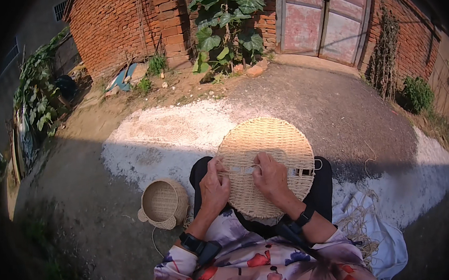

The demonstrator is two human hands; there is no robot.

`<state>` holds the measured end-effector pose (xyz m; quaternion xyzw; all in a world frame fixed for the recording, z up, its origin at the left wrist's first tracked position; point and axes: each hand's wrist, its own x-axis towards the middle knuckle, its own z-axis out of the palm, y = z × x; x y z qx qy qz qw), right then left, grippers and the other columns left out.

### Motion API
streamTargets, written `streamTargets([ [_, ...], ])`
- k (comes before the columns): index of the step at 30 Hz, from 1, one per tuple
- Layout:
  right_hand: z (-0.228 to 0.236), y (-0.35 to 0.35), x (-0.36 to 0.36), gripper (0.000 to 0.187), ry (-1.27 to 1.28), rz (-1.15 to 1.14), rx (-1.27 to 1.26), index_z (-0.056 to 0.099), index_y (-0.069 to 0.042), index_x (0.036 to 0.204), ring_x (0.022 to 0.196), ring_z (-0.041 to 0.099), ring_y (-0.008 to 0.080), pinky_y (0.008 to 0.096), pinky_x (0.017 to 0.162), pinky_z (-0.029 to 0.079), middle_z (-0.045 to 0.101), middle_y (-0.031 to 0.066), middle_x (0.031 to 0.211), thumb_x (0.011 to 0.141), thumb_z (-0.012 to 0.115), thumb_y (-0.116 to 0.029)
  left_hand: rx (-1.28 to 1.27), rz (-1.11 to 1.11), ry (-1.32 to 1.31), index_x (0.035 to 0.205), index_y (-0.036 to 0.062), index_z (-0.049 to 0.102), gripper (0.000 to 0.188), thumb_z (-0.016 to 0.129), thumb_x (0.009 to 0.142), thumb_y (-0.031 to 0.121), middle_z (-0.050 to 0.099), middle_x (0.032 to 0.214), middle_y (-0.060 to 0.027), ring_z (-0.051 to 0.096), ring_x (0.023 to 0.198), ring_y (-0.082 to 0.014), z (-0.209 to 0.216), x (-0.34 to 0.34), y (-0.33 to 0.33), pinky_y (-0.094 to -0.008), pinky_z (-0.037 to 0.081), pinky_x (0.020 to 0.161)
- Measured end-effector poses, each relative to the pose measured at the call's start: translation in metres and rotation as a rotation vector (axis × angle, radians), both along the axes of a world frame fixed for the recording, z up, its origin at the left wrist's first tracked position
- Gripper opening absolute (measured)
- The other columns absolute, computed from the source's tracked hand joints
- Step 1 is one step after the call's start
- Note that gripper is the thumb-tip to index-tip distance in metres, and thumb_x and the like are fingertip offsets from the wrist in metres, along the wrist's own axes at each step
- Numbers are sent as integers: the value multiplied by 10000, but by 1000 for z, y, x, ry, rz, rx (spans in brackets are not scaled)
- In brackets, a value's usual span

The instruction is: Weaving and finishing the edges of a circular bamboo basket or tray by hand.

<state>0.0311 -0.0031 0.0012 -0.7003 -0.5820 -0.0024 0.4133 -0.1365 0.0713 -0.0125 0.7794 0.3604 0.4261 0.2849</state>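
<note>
A round, flat piece woven from straw-coloured cord [266,134] rests across my lap, tilted up toward me. A row of open gaps runs across its middle, with bare strands showing at the right. My left hand [215,187] is closed on its left edge, fingers curled at the row of gaps. Over the middle, my right hand [272,177] is closed, thumb and fingers pinching a thin straw cord [244,166] at the gaps. A loose cord loop [318,163] sticks out at the right edge. The fingertips are partly hidden.
A small round woven basket [182,192] with side tabs stands on the ground at my left. At my right, loose cord [360,229] lies on a white sack [388,248]. Ahead are a leafy plant [229,22], brick walls [107,31] and a faded red door [304,17].
</note>
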Motion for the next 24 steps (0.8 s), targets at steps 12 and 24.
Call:
streamTargets([
  [12, 33, -97, 64, 228, 692, 189, 31, 612, -23, 920, 629, 457, 47, 203, 560, 359, 546, -24, 737, 980, 619, -243, -230, -446, -171, 1212, 17, 597, 296, 580, 917, 21, 633, 986, -87, 612, 684, -116, 35, 38, -39, -256, 524, 603],
  [24, 61, -140, 50, 134, 851, 277, 314, 605, 11, 1051, 760, 584, 65, 218, 667, 494, 621, 22, 863, 945, 645, -61, -942, -921, -369, 1225, -17, 578, 298, 590, 993, 169, 639, 956, -69, 617, 713, -82, 64, 86, -88, -213, 523, 582],
])
